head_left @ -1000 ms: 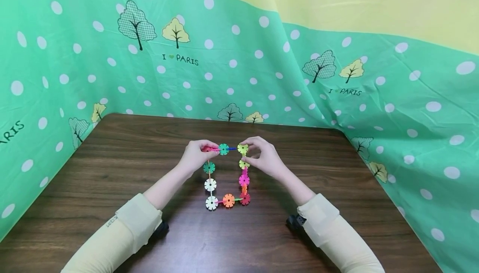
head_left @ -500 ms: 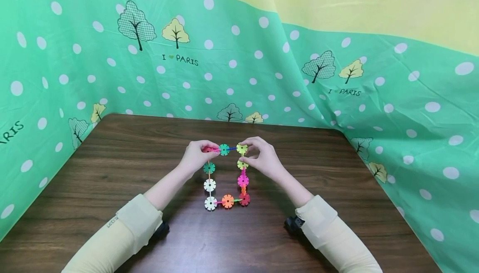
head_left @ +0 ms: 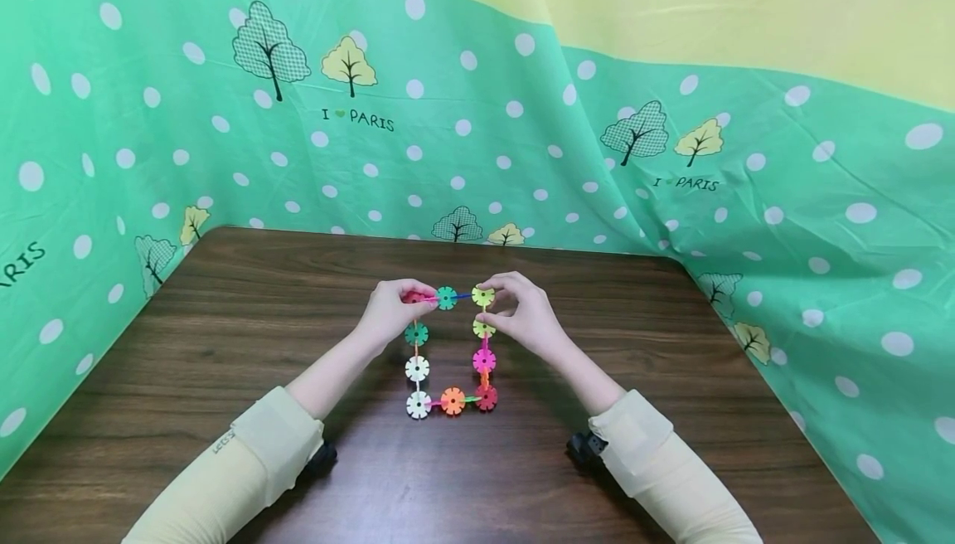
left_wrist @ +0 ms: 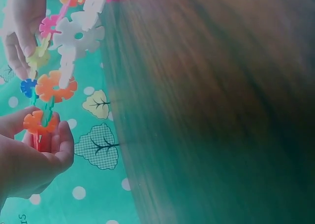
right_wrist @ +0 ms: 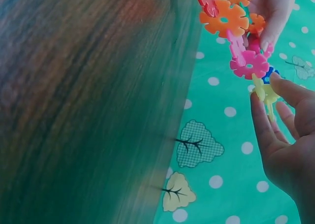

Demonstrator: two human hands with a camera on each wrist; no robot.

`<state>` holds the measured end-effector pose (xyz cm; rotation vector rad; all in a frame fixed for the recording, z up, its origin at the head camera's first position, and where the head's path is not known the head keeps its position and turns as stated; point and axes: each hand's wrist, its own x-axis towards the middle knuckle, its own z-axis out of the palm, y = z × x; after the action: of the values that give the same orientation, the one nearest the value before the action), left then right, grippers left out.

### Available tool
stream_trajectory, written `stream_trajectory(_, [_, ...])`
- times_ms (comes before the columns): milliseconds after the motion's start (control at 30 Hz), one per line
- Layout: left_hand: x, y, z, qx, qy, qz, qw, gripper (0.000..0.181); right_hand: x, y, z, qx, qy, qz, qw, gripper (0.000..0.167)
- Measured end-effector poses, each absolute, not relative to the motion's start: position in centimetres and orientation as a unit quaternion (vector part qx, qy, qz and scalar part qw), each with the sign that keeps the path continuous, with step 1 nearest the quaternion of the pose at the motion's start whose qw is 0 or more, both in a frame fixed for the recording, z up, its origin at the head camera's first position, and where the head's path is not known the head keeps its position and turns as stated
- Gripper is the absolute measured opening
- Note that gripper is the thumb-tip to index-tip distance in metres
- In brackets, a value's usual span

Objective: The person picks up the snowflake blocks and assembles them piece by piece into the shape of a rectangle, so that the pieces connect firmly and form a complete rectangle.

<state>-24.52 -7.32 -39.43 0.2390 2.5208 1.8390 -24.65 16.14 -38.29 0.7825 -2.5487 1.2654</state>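
Note:
A rectangular ring of snowflake-shaped plastic building discs (head_left: 452,400) is held up in front of me, discs linked edge to edge. With thumb and fingers, my left hand (head_left: 388,308) pinches the red disc (left_wrist: 44,143) at the far left corner, mostly covered by the fingers. At the far right corner, my right hand (head_left: 525,312) pinches the yellow discs (head_left: 483,295) between thumb and index finger. A teal disc (head_left: 446,298) sits between the hands, joined to a blue one (right_wrist: 269,75). White discs (head_left: 417,369) form the left side; a pink disc (head_left: 484,361) lies on the right.
Below is a dark brown wooden table (head_left: 261,320). A green and yellow curtain (head_left: 462,113) with white dots and printed trees hangs behind the table and along its sides. Dark wrist devices (head_left: 587,449) show beneath both rolled cream sleeves (head_left: 634,436).
Both hands keep their hold on the ring. Its near side and the right hand have shifted very slightly to the left over the last second.

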Motion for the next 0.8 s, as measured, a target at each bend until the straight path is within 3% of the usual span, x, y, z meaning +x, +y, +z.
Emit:
stream_trajectory(333, [-24.68,-7.08,-39.28,0.089,0.810,0.579,0.009,0.024,-24.59,16.02,-38.22,0.275,-0.861,0.422,0.078,0.040])
stream_trajectory(500, [-24.88,-6.79,-39.13,0.120,0.821,0.559,-0.013,0.028,-24.67,15.89,-38.34,0.281,-0.855,0.431,0.062,0.042])
stream_trajectory(667, [-24.94,-6.61,-39.31,0.148,0.829,0.537,-0.049,0.025,-24.63,15.81,-38.32,0.275,-0.851,0.443,0.067,0.029])
stream_trajectory(800, [-24.75,-6.36,-39.26,0.176,0.830,0.525,-0.071,0.016,-24.82,15.77,-38.38,0.254,-0.827,0.499,0.040,0.021])
